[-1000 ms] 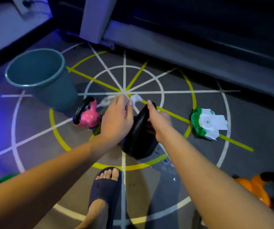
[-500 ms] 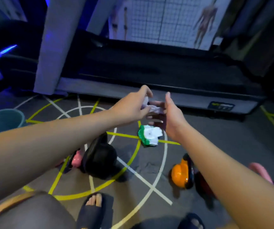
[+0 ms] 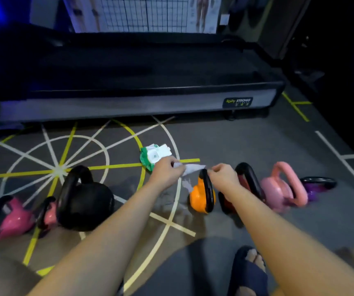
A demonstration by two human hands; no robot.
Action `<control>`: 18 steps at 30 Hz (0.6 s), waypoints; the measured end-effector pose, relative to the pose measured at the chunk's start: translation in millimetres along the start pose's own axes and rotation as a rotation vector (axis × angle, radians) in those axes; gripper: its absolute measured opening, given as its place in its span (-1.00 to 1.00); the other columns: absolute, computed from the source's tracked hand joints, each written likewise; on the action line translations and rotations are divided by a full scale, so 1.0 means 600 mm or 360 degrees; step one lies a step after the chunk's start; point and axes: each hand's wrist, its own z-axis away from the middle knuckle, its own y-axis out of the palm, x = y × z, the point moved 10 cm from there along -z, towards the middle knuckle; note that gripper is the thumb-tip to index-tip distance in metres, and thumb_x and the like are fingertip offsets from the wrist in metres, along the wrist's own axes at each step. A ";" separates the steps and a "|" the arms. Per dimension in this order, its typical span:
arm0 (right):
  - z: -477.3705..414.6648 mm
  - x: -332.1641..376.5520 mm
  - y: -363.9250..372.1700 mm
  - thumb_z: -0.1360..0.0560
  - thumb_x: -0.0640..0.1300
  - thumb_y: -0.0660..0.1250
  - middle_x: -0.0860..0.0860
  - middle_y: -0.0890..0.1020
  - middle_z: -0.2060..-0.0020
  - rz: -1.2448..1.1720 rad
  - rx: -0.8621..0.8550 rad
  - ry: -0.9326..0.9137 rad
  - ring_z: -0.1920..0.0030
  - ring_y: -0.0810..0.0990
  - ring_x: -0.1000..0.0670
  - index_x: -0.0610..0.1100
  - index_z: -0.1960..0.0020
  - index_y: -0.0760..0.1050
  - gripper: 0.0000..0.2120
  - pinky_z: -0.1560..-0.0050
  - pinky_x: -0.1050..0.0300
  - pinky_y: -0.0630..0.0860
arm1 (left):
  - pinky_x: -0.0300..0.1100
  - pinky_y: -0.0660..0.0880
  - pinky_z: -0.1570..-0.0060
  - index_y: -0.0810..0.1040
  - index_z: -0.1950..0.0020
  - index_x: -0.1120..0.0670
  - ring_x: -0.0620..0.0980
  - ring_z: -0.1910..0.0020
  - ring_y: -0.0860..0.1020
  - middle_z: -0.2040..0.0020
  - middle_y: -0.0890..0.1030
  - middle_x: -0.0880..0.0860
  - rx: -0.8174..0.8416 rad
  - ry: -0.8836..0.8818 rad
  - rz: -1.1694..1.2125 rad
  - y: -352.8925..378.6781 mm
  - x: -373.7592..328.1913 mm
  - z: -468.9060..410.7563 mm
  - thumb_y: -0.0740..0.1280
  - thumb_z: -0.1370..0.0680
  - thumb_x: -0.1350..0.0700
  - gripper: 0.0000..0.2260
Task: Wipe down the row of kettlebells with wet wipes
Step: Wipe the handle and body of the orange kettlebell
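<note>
Left hand and right hand pinch crumpled white wipe over glossy orange kettlebell

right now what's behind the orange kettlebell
Behind the orange kettlebell, the left hand and right hand pinch a wet wipe; the green wipes pack lies farther back-left. The floor directly behind is hidden by them.
</note>
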 end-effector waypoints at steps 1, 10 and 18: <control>-0.009 -0.026 0.013 -0.59 -0.07 0.33 -0.24 0.67 -0.02 0.0028 0.0007 0.0046 -0.09 0.62 -0.24 -0.34 -0.14 0.59 -0.67 -0.13 -0.10 0.56 | -0.10 0.38 0.24 0.60 0.13 0.18 0.08 0.13 0.56 0.20 0.59 0.07 -0.0001 -0.0107 0.0054 0.014 0.031 -0.006 0.41 -0.53 0.07 -0.83; -0.105 -0.142 0.104 -0.25 0.14 0.60 -0.01 0.55 -0.17 -0.0136 0.0200 -0.0138 -0.17 0.57 0.02 0.04 -0.39 0.47 -0.26 -0.26 0.01 0.53 | -0.18 0.56 0.38 0.50 -0.03 0.17 -0.01 0.44 0.60 0.27 0.62 0.15 0.0155 -0.0313 0.0461 0.162 0.093 -0.044 0.43 -0.60 0.11 -0.83; -0.088 -0.133 0.075 -0.52 -0.20 0.42 0.05 0.69 0.23 -0.0389 0.0299 -0.0318 0.22 0.60 0.07 -0.01 0.07 0.65 -0.90 0.12 -0.03 0.54 | 0.01 0.57 0.31 0.54 0.11 0.14 0.11 0.31 0.61 0.26 0.62 0.17 0.0187 -0.0188 0.0695 0.204 0.068 -0.077 0.55 -0.48 0.03 -0.74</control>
